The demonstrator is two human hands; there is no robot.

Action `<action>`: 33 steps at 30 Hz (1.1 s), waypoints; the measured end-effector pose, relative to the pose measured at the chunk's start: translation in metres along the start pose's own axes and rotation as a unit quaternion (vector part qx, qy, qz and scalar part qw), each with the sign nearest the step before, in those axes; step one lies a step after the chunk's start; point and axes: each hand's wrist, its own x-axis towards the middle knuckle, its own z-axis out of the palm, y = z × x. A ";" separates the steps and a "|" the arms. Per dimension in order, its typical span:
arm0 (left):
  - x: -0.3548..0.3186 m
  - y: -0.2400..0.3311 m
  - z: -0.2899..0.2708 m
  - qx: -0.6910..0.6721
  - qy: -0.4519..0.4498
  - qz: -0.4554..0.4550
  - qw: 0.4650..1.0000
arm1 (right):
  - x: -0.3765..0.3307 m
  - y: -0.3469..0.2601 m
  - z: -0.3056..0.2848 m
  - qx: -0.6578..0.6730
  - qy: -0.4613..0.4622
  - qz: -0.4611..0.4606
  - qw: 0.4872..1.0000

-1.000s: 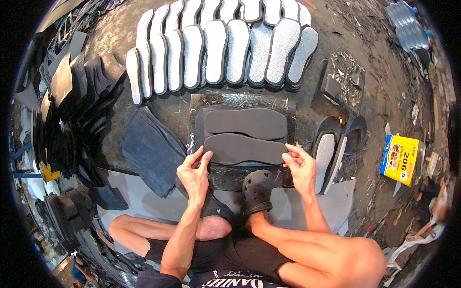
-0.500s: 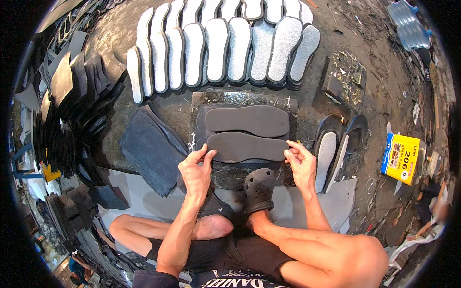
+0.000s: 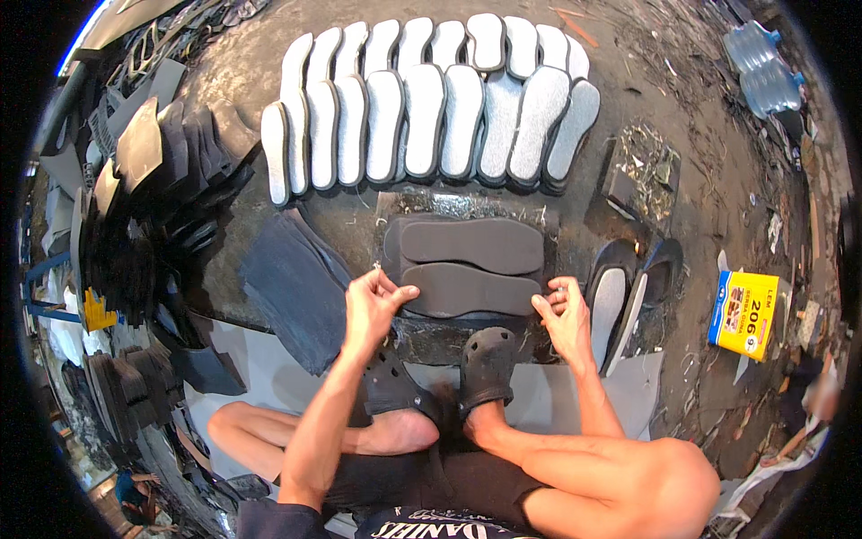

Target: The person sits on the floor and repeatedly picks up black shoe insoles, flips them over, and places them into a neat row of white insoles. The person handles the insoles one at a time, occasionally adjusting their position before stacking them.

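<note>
Two dark grey foam shoe soles lie side by side on a dark work block, the far sole [image 3: 471,246] just beyond the near sole [image 3: 476,291]. More dark sole edge shows under them at the left. My left hand [image 3: 373,305] is closed, thumb and forefinger pinching the left end of the near sole. At that sole's right end, my right hand [image 3: 566,319] has its thumb and bent fingers against the edge. The undersides of both pinches are hidden.
Rows of white-topped soles [image 3: 424,121] stand beyond the block [image 3: 449,205]. Dark sheets [image 3: 292,292] lie left of it; finished slippers [image 3: 609,296] and a yellow tin [image 3: 750,316] are at the right. My clog [image 3: 488,364] rests close to the block's near edge.
The whole scene sits a little lower and further right as the view shifts. Both hands stay at the near sole's ends, with my left thumb slightly further over its edge.
</note>
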 end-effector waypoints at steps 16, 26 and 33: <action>-0.073 0.075 -0.014 -0.484 0.007 -0.085 0.871 | -0.002 0.003 -0.015 0.266 -0.079 0.052 0.960; -0.147 0.028 -0.086 -0.311 0.035 -0.077 0.947 | -0.027 -0.059 0.007 -0.009 -0.102 -0.146 0.984; -0.223 -0.001 -0.181 0.145 0.568 0.090 0.805 | -0.027 -0.057 0.013 0.056 -0.092 -0.105 0.989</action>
